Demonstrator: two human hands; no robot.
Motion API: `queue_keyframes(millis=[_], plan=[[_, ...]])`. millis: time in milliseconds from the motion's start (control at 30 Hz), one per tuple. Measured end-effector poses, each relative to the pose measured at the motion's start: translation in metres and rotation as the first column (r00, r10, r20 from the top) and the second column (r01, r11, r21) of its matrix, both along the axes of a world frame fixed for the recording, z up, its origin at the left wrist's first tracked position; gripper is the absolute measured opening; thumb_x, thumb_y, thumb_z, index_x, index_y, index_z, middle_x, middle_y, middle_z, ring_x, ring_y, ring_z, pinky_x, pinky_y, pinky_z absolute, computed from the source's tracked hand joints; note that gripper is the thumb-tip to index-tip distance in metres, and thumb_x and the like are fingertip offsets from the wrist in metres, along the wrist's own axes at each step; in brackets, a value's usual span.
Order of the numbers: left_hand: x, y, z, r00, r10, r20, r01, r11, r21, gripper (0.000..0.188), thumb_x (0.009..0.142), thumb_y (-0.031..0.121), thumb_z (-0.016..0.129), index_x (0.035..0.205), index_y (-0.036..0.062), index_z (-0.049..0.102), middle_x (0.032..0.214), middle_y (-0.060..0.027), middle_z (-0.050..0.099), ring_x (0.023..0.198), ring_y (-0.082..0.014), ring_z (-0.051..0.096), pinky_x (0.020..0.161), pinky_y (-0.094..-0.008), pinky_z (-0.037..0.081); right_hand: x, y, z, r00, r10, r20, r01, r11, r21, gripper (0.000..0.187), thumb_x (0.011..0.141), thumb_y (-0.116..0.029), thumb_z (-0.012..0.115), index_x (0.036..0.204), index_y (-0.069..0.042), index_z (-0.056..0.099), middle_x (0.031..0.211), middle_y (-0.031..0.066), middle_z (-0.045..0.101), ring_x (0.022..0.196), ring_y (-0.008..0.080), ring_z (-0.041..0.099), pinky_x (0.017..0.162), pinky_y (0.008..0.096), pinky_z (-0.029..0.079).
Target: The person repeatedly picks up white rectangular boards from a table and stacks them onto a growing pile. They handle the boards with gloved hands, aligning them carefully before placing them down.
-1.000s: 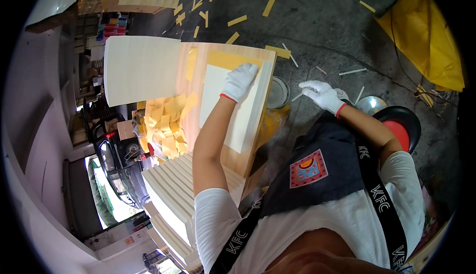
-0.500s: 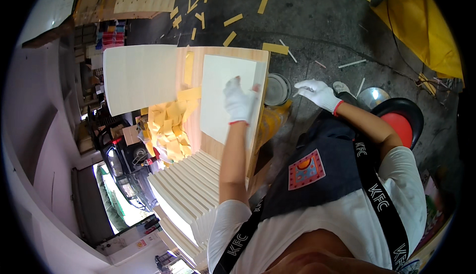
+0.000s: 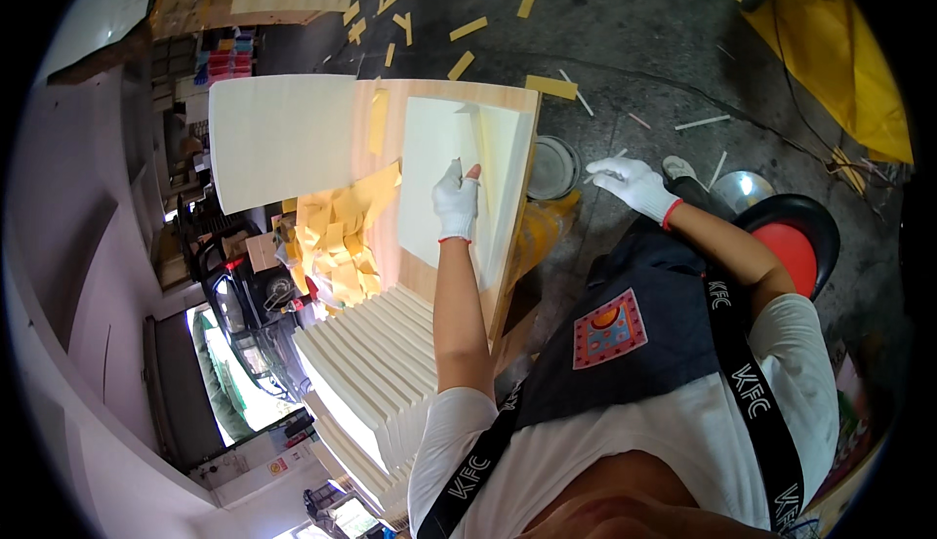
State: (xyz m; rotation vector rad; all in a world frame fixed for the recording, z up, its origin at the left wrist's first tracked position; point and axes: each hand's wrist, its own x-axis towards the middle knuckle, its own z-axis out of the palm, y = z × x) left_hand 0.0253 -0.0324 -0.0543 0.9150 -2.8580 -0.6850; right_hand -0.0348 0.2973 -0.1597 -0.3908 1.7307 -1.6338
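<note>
A white sheet (image 3: 422, 149) lies on the wooden worktable (image 3: 388, 115). My left hand (image 3: 456, 205), in a white glove with a bare thumb tip, is closed at the sheet's right part. Its thumb and forefinger meet the edge of a raised, creased flap, and a pale cream surface shows to the right of the flap. Exactly how the fingers grip the edge is partly hidden. Off the table's right side, my right hand (image 3: 632, 188), gloved too, hangs in the air with loosely bent fingers and nothing visible in it.
Near me on the table stands a row of stacked white folded pieces (image 3: 371, 363). Yellow paper pieces (image 3: 337, 246) are heaped at the left, beside a large pale sheet (image 3: 283, 139). A round bucket (image 3: 552, 168) and a red-and-black stool (image 3: 786, 251) stand right. Strips litter the floor.
My left hand has moved slightly left, and a flap at the sheet's right side now stands raised. My right hand has barely moved.
</note>
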Motion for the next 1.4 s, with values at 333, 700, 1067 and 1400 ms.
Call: queue_keyframes(millis=[333,700,1067,1400], plan=[[0.004,-0.014,-0.014,0.997,0.076,-0.007,-0.074,0.985,0.154,0.063,0.092,0.036,0.071,0.131,-0.0112,0.057,0.127,-0.0283,0.064,0.119,-0.0306,0.064,0.1,-0.0328,0.048,0.0,-0.004,-0.009,1.0,0.0,-0.012,0.0,1.0,-0.016,0.032,0.096,-0.025,0.065,0.124,-0.011,0.068,0.119,0.0082,0.071,0.11,0.0207,0.067,0.097,0.0306,0.05],[0.003,-0.014,-0.018,0.996,0.086,-0.017,-0.083,0.987,0.14,0.061,0.093,0.035,0.07,0.13,-0.0111,0.058,0.128,-0.0287,0.064,0.121,-0.0318,0.063,0.102,-0.0338,0.047,0.002,-0.003,-0.01,0.999,0.018,0.026,-0.018,1.0,-0.012,0.032,0.096,-0.025,0.065,0.124,-0.01,0.068,0.12,0.0084,0.071,0.11,0.0209,0.067,0.097,0.0303,0.05],[0.003,-0.01,-0.013,0.997,0.059,-0.057,-0.05,0.987,0.152,0.061,0.093,0.034,0.07,0.131,-0.0118,0.057,0.13,-0.0283,0.062,0.123,-0.0309,0.062,0.102,-0.0332,0.047,0.004,-0.009,-0.017,0.999,0.037,0.034,-0.037,0.999,-0.012,0.032,0.097,-0.025,0.063,0.125,-0.01,0.068,0.121,0.008,0.071,0.11,0.0202,0.067,0.097,0.0296,0.05],[0.0,0.002,-0.007,0.992,0.079,-0.093,-0.066,0.989,0.132,0.059,0.092,0.032,0.071,0.13,-0.011,0.058,0.13,-0.0267,0.063,0.122,-0.03,0.062,0.102,-0.0326,0.047,0.006,-0.013,-0.033,0.999,0.04,-0.003,-0.04,0.999,-0.012,0.032,0.096,-0.028,0.063,0.124,-0.013,0.069,0.115,0.0081,0.073,0.105,0.0205,0.069,0.093,0.0302,0.051]])
